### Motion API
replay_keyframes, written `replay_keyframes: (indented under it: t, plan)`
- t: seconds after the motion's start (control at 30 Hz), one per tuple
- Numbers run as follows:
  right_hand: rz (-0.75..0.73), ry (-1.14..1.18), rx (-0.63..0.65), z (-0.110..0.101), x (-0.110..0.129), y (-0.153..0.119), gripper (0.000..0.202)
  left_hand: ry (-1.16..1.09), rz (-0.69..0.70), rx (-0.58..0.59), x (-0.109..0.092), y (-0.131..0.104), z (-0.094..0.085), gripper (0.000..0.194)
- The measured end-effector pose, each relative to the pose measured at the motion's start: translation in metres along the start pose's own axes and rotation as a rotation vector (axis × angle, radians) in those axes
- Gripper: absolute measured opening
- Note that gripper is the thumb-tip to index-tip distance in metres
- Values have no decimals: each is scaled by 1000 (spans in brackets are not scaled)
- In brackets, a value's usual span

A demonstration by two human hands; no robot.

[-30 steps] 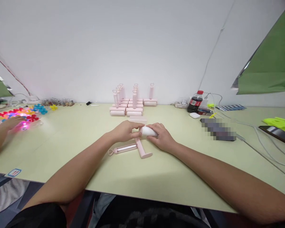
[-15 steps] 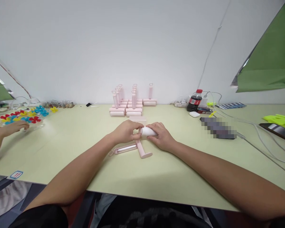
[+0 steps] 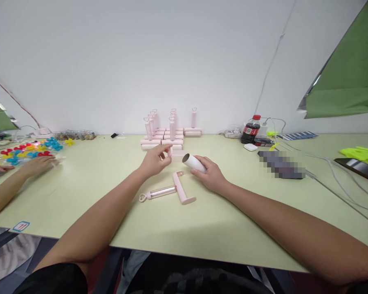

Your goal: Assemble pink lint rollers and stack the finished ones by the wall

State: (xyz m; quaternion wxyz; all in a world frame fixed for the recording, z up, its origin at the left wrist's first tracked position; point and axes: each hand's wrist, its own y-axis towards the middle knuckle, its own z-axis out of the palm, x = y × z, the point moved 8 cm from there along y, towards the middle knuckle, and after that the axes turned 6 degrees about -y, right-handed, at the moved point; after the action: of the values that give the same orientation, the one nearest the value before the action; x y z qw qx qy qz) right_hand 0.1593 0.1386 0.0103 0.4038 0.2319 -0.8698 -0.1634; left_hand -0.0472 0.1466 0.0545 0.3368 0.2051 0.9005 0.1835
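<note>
My right hand [image 3: 211, 173] is wrapped round a white lint-roller paper roll [image 3: 195, 163], tilted with its hollow end facing up and left. My left hand [image 3: 155, 161], to the left of the roll and apart from it, pinches a small pale pink piece [image 3: 170, 151], partly hidden by the fingers. Below both hands a pink lint roller handle [image 3: 180, 188] lies on the table, with a clear grip and a heart-shaped loop. A pale pink cover [image 3: 178, 153] lies flat just behind my left fingers.
Several pink lint rollers [image 3: 172, 142] stand in rows by the wall. At right are a cola bottle [image 3: 251, 130], a white case [image 3: 250, 147], a blurred dark object [image 3: 282, 164] and cables. At left, another person's hand [image 3: 38, 164] is among colourful flower-shaped pieces [image 3: 21, 152].
My left hand has come away from the roll, up and left, with the small pink piece. The roll's end now shows hollow and tilts upward. The other person's hand has moved right.
</note>
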Motion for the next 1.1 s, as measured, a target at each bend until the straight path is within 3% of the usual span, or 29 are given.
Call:
replay_keyframes:
  t: [0.1, 0.23, 0.4, 0.53, 0.67, 0.77, 0.93, 1.1]
  plan:
    - [40, 17, -8, 1, -6, 1, 44, 252, -172, 127, 39, 4, -2, 27]
    - [51, 21, 9, 4, -8, 1, 44, 332, -222, 237, 70, 7, 7, 17]
    - [58, 23, 23, 6, -8, 1, 44, 357, -235, 244, 85, 11, 20, 31]
    - [76, 45, 29, 5, -9, 1, 46, 350, -234, 213, 82, 10, 15, 38]
    - [185, 170, -6, 4, -15, 0, 57, 311, -222, 100, 62, 10, 1, 45]
    - [268, 544, -18, 9, -17, 0, 42, 194, -164, 43, 35, 8, 0, 39]
    - [530, 1202, -19, 25, -16, -6, 16, -64, 87, 59, -35, -8, 20, 26]
    - [475, 1390, 88, 28, 12, -11, 26, -7, 169, 132, -80, -22, 39, 32]
